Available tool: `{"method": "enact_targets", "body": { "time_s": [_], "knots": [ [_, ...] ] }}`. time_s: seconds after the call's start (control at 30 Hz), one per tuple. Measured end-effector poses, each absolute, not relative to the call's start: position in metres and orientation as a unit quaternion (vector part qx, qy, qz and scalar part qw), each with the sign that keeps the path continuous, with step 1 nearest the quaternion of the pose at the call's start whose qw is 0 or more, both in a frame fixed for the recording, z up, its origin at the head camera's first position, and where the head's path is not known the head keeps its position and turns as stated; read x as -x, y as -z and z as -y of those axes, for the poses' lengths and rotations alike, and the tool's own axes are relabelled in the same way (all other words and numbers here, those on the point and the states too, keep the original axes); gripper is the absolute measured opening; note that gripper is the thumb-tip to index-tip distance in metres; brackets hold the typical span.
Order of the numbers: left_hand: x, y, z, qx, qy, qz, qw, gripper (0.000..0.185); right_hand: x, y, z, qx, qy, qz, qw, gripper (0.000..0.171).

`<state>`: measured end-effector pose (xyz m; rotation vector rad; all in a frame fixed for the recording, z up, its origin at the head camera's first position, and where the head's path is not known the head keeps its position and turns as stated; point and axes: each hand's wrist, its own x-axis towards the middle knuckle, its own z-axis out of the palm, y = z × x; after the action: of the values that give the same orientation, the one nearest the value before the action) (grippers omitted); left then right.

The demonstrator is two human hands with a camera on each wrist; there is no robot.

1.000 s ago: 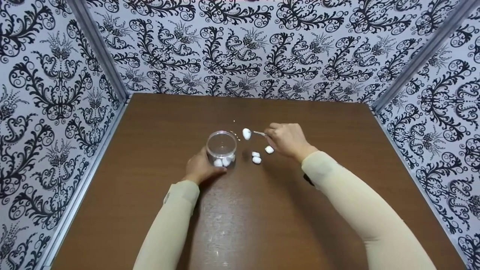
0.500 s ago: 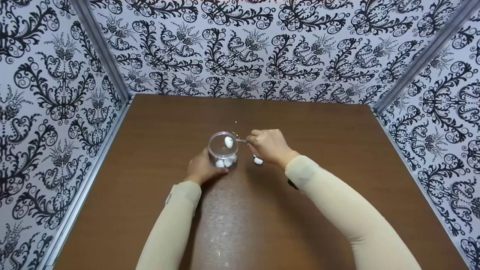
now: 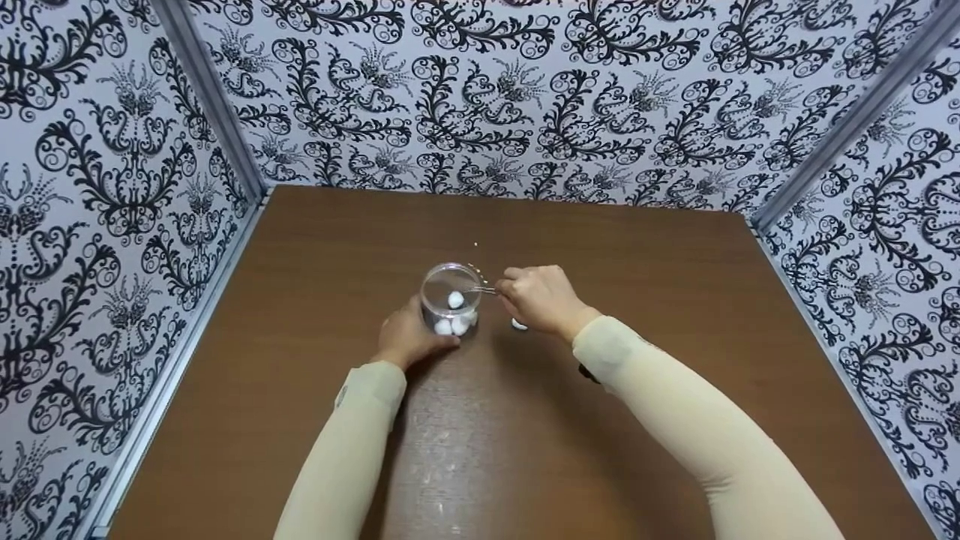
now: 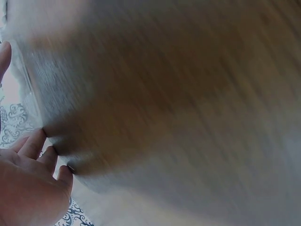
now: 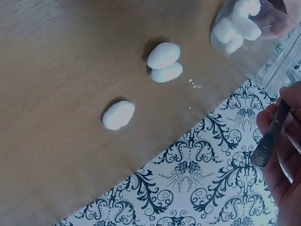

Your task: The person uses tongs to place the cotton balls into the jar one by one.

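While left hand point(image 3: 409, 330) grips jar point(image 3: 437, 310), right hand's point(image 3: 541, 300) fingers — right of it — pinch tweezers point(image 3: 486, 290), long axis leftward over rim, toward ball point(image 3: 456, 300).

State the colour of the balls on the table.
The balls are white, clearest in the right wrist view.

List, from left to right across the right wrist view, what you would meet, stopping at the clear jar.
Lone white ball → pair of white balls close together → scattered white specks → clear jar with more white balls inside.
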<state>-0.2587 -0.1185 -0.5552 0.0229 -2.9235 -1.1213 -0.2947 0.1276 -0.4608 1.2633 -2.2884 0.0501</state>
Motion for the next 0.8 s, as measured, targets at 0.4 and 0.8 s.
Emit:
{"method": "enact_targets", "body": {
  "time_s": [0.4,0.8],
  "knots": [
    [0.26,0.559,0.119,0.002,0.357,0.934,0.013,0.102,0.295,0.455,-0.153,-0.441,-0.018,0.862,0.248,0.008],
    [0.262,0.562,0.119,-0.001,0.353,0.935,0.008,0.105,0.293,0.484,-0.227,-0.416,-0.022,0.874,0.252,0.01]
  ]
}}
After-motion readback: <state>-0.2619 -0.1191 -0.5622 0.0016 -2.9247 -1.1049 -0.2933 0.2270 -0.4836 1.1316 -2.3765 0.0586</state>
